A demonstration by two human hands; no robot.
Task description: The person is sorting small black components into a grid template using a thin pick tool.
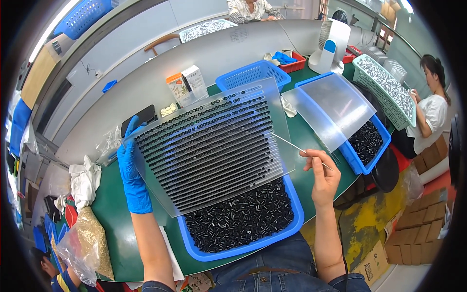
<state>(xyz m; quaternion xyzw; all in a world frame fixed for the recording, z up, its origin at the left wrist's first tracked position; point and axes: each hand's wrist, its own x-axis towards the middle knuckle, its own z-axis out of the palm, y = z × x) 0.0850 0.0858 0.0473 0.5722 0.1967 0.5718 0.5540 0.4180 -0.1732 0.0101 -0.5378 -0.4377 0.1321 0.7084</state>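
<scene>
Green desk (311,141) below: the gloved left hand (130,168) grips a grooved tray (209,146) tilted over a blue bin (292,228) of black parts (238,219). Right hand (323,175) pinches a thin rod (292,144) beside it. Most grooves look filled; top-left rows remain sparse.

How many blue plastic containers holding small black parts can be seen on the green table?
2. One blue plastic tray lies directly before the person, under the ridged clear sorting plate. The other blue bin stands to the right, partly covered by a clear sheet. More may be hidden.
</scene>
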